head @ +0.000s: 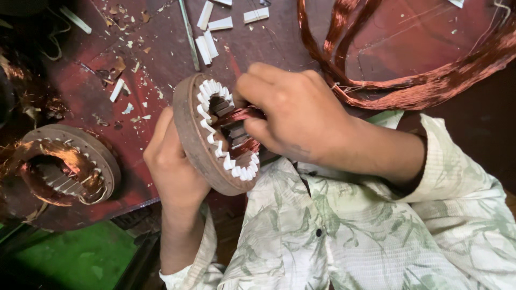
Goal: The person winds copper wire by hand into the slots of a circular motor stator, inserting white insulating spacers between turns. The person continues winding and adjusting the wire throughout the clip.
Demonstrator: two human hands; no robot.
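The motor stator core (207,137), a rusty brown ring with white insulation paper lining its inner slots, is held tilted on edge at the near edge of the dark red workbench (161,59), just above the person's lap. The left hand (172,166) cups the stator's outer rim from behind and below, fingers curled closed against the metal. The right hand (293,115) reaches across the stator's open face, its fingers bent tight and pinched shut on a bundle of copper winding wire (242,115) that enters the bore; the fingertips themselves are hidden against the slots, so the exact pinch cannot be made out. Beyond the stator, farther up the bench, several loose white insulation strips (207,45) lie scattered, with paper scraps and chips around them. To the upper right of the stator, large loose coils of copper wire (408,86) loop across the bench top, passing just behind the right hand. Well to the left of the stator, a second stator (67,164) lies flat on the bench, already filled with copper windings and white slot liners. Below that second stator, off the bench edge, a green surface (75,258) shows. The person's pale leaf-patterned shirt (344,231) fills the lower right, directly beneath the held stator.
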